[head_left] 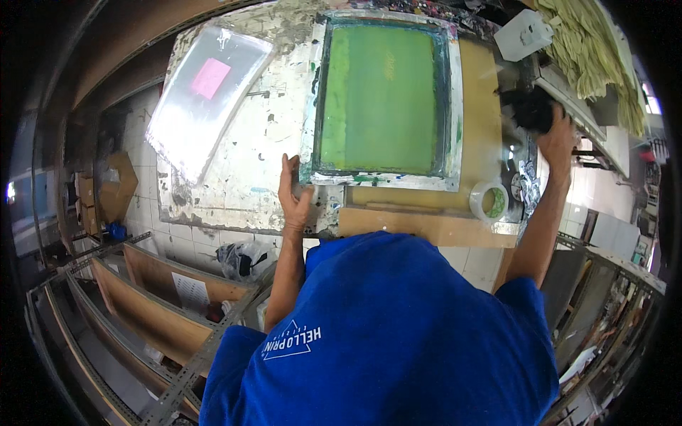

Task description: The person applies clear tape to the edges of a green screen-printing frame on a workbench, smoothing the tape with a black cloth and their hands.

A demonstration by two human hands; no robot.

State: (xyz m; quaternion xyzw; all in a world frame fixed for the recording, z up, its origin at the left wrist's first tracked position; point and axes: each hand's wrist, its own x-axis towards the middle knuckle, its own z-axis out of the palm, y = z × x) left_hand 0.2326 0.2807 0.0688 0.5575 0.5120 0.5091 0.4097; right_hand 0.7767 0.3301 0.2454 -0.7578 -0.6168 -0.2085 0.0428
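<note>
A screen-printing frame point(455, 113) with green mesh point(383, 99) lies on the worktable, its rim smeared with paint. My left hand point(293, 195) is at its lower left corner, fingers and thumb apart, beside or lightly touching the rim. Out to the right of the screen, my right hand point(559, 136) is closed on a crumpled black cloth point(529, 108). The cloth is partly smeared by motion, and some of my fingers are hidden behind it.
A clear sheet point(206, 106) with a pink square point(211, 78) lies on the left of the paint-stained board point(263, 149). A tape roll point(488, 201) rests near the table's right front. At the upper right are a white container point(523, 35) and yellowish cloth point(586, 42). Metal racks point(170, 383) flank me.
</note>
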